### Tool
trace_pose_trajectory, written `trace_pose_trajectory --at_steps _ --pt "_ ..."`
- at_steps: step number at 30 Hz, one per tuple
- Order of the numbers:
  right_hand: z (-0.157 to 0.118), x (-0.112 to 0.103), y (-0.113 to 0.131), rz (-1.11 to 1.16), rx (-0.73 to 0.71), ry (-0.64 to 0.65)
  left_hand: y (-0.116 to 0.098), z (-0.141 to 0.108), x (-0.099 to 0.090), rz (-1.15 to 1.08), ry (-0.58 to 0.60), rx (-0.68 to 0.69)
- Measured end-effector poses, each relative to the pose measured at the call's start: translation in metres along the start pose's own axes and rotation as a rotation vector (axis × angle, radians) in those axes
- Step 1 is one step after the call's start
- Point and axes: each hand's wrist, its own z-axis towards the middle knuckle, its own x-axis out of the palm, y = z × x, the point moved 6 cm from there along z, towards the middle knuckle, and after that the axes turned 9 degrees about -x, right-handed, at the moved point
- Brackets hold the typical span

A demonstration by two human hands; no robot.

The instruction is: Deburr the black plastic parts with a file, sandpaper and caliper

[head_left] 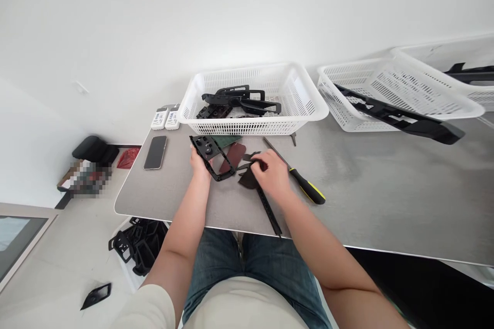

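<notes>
My left hand [199, 163] grips a black plastic trim frame [210, 153], which has an open loop at its lower right end. Pinched in my right hand [272, 172] is a dark brown piece of sandpaper [249, 179], held just right of the frame and apart from it. Between the hands lies a reddish-brown sheet [233, 157], with a green sheet [226, 141] partly hidden behind the frame. A thin black strip [269, 212] runs from under my right hand to the table edge. Right of that hand rests a file with a black and yellow handle [307, 186].
A white basket [254, 126] with black plastic parts stands behind my hands. More white baskets [349, 122] are at right, one with a long black part [401, 115] jutting over its rim. A phone [155, 152] lies left. Below the table edge, a bin holds black parts [141, 247].
</notes>
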Motion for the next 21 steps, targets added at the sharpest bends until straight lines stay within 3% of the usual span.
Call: trace_pose_trajectory --at_steps 3,8,12,17,21 --pt "0.008 -0.01 -0.027 -0.178 0.108 0.012 0.007 -0.007 0.006 0.033 0.092 -0.044" --pt "0.011 -0.003 -0.042 -0.31 0.138 0.124 0.008 -0.019 0.023 0.092 0.421 0.016" --pt "0.015 -0.008 -0.049 -0.345 0.222 0.163 0.01 -0.016 0.023 0.114 0.449 -0.017" --pt "0.016 -0.012 -0.067 -0.326 0.358 0.396 0.011 -0.014 0.024 0.114 0.47 -0.053" --pt "0.015 -0.011 -0.067 -0.329 0.356 0.405 0.01 -0.015 0.024 0.085 0.448 -0.081"
